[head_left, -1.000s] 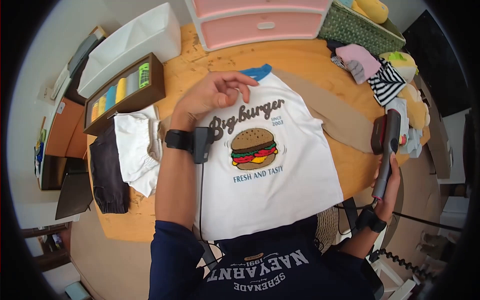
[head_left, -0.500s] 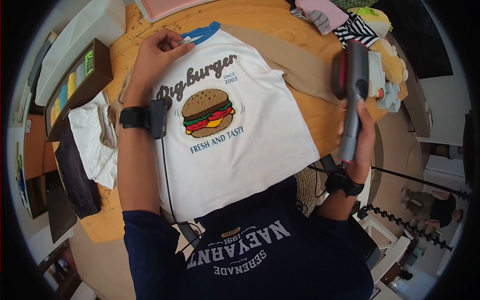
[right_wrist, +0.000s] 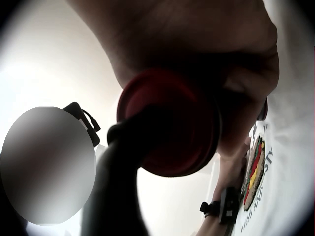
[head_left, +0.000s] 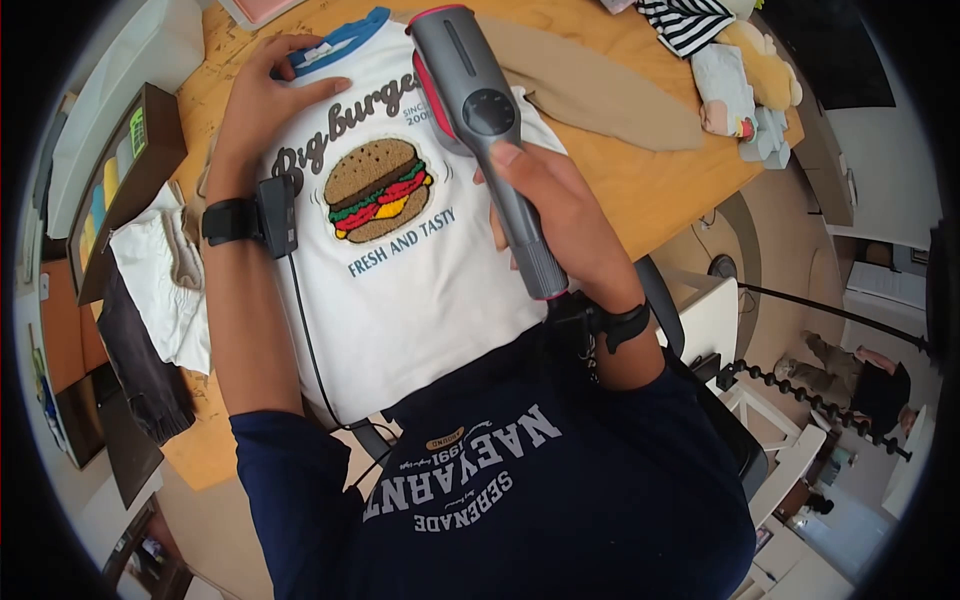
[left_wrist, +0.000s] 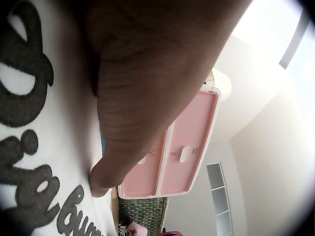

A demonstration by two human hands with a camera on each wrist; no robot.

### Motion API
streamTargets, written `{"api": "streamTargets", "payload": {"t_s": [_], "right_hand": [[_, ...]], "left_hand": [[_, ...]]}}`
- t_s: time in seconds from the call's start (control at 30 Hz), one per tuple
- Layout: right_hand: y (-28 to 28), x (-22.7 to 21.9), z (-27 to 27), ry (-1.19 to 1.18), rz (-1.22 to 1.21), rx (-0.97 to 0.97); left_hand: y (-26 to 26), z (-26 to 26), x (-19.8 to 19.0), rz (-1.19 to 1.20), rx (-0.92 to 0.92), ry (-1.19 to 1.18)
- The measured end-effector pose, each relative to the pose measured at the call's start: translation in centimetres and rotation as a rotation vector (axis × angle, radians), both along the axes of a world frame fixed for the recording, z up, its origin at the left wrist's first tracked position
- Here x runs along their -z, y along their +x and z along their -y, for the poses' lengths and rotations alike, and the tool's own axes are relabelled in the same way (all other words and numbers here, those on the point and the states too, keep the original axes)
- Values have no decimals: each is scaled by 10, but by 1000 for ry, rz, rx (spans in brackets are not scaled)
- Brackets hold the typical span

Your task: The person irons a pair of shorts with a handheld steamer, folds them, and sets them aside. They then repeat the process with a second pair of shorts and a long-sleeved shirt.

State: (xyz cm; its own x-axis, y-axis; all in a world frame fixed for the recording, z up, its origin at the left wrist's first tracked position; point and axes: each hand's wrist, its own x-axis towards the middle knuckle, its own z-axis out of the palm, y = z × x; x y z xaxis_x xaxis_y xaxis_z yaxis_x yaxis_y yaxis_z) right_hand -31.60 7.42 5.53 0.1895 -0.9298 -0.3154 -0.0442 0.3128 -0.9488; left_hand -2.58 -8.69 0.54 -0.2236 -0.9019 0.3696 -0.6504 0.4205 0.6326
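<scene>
A white long-sleeved shirt with a burger patch, blue collar and beige sleeves lies spread on the wooden table in the head view. My left hand rests at its collar, thumb and fingers spread apart over the fabric; in the left wrist view the thumb lies straight against the white cloth. My right hand grips the handle of a grey handheld garment steamer, its head over the shirt's right chest beside the lettering. In the right wrist view the red handle end and dark cord show.
White trousers and dark trousers lie at the table's left, near a brown box of rolled clothes. Striped cloth and plush toys sit at the far right. The steamer's cord hangs near my right wrist.
My right hand has carried the steamer from the table's right side leftward over the shirt. My left hand has moved to the collar, its thumb now spread from the fingers. The head view has shifted.
</scene>
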Motion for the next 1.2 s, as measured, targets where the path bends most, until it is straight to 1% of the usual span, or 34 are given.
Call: {"api": "streamTargets", "payload": {"t_s": [0.03, 0.13, 0.27, 0.37, 0.43, 0.5, 0.57, 0.8, 0.9, 0.97, 1.0, 1.07, 1.1, 1.2], "right_hand": [[-1, 0, -1, 14, 22, 4], [-2, 8, -1, -14, -3, 43], [-7, 2, -1, 2, -5, 44], [-15, -1, -1, 25, -36, 101], [-24, -1, -3, 52, -1, 122], [-29, -1, -4, 48, -12, 120], [-31, -2, -7, 45, -28, 163], [-31, -3, -17, 71, -9, 191], [-34, -3, -22, 66, -49, 200], [-37, -2, -25, 39, -82, 258], [-41, -4, -26, 41, -83, 257], [-53, -8, -29, 34, -97, 333], [-60, -7, -30, 35, -98, 334], [-80, -2, -29, -15, -139, 443]], "left_hand": [[-1, -2, -1, -17, -15, 85], [-1, -3, 1, -41, -19, 120], [2, 0, 4, -40, -12, 121], [3, 1, 5, -33, -13, 118], [4, 0, 7, -35, -11, 115], [0, -4, 5, -78, -19, 146], [-3, -7, 0, -79, -25, 170], [-5, -10, -2, -110, -17, 205], [-4, -8, -1, -94, -26, 198], [-5, -8, -2, -87, -31, 192], [-4, -7, -1, -85, -31, 192], [-4, -7, -1, -77, -36, 186], [-3, -7, -1, -76, -37, 185], [-3, -6, 0, -70, -39, 181]]}}
